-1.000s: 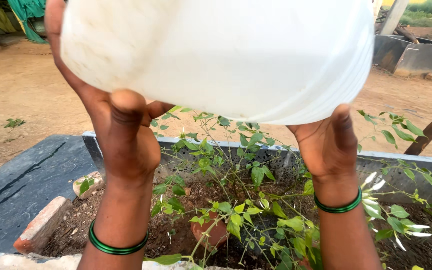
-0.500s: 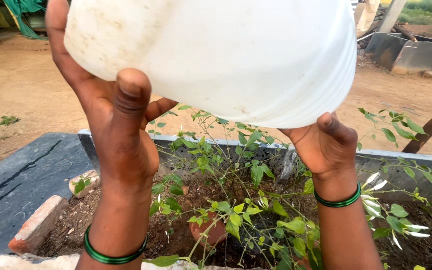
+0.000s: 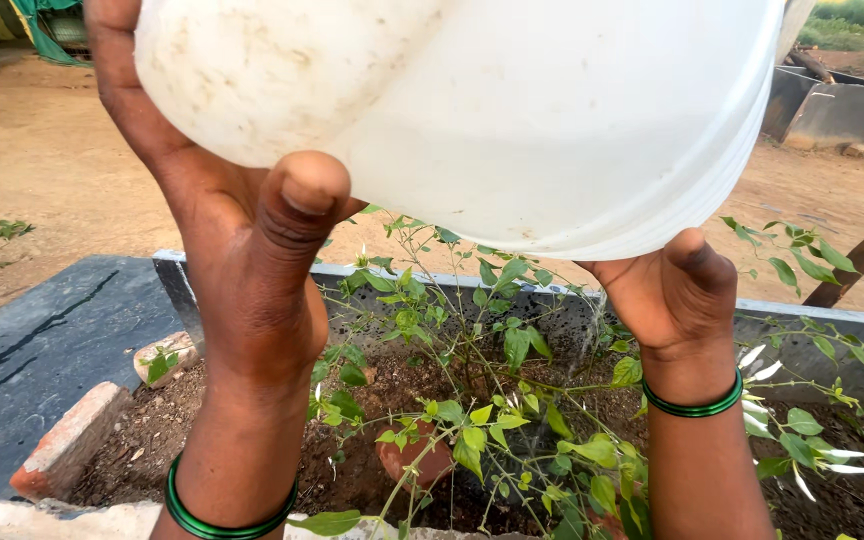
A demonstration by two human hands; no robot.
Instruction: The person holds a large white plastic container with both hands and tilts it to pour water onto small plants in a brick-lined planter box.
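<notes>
Head view: 2 hands clamp a white plastic bucket (image 3: 472, 110), tipped away over a planter bed. Left hand (image 3: 252, 270) grips its near-left underside, thumb pressed up; right hand (image 3: 677, 300) props the lower-right rim. Its inside faces away, so its contents cannot be told. If either palm slips, the bucket could drop onto the leafy plant (image 3: 472, 400) directly beneath both wrists, snapping thin stems.
</notes>
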